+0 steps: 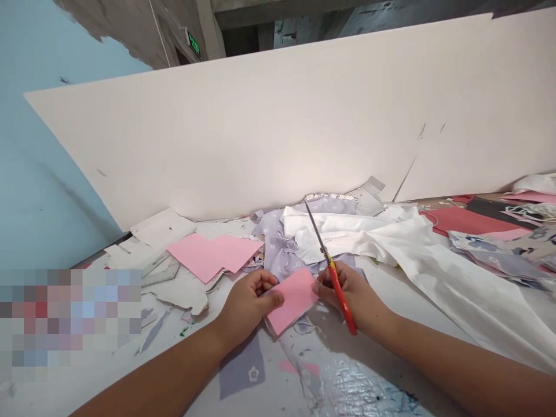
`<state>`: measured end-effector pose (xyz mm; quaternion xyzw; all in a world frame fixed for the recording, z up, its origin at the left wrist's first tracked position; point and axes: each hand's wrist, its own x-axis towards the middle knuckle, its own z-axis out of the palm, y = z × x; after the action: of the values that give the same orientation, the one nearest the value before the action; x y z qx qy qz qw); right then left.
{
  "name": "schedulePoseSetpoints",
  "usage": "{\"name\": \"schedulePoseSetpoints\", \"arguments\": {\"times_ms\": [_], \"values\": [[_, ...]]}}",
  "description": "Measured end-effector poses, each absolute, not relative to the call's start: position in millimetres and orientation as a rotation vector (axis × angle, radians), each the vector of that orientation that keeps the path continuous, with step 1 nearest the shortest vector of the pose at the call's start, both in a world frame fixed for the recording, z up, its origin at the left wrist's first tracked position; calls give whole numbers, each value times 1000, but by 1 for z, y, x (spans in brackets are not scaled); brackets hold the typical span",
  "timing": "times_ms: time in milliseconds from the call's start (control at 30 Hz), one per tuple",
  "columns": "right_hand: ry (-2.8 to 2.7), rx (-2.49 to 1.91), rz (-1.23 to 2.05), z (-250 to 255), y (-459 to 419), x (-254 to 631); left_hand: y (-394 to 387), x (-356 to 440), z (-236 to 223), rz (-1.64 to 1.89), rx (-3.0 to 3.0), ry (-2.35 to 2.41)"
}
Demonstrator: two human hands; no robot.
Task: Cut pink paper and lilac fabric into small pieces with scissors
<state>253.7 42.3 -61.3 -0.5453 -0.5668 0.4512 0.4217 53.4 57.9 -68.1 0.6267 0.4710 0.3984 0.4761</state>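
My left hand [256,295] pinches a small pink rectangular sheet [289,304] between thumb and fingers; whether it is paper or foam I cannot tell. A pale layer shows along its lower edge. Scissors [341,298] with red-and-yellow handles are held in my right hand [347,284], their blades together and pointing up and away. The thumb and fingertips of that hand also meet the right edge of the pink sheet. Beneath and behind the hands lies lilac flowered fabric [278,249]. A larger pink piece with a stepped edge [212,252] rests to the left.
White cloth [369,231] stretches across the right side of the table [373,370]. Card scraps [182,292] lie at left, and red sheets [469,220] with patterned fabric pieces [508,255] at far right. A tall white board [260,133] stands along the back.
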Motion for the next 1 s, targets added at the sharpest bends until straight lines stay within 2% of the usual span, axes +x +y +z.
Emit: {"name": "schedulePoseSetpoints", "arguments": {"times_ms": [267, 500, 733, 1000], "values": [[-1442, -1256, 1233, -70, 46, 257, 49, 57, -66, 795, 1605, 1068], [-1244, -1328, 1208, -66, 46, 256, 57, 54, -72, 828, 1444, 1052], [-1307, -1313, 1219, -64, 46, 258, 59, 55, -74, 1044, 1334, 1073], [-1384, -1073, 1530, -54, 43, 260, 57, 50, -58, 986, 1435, 999]]}}
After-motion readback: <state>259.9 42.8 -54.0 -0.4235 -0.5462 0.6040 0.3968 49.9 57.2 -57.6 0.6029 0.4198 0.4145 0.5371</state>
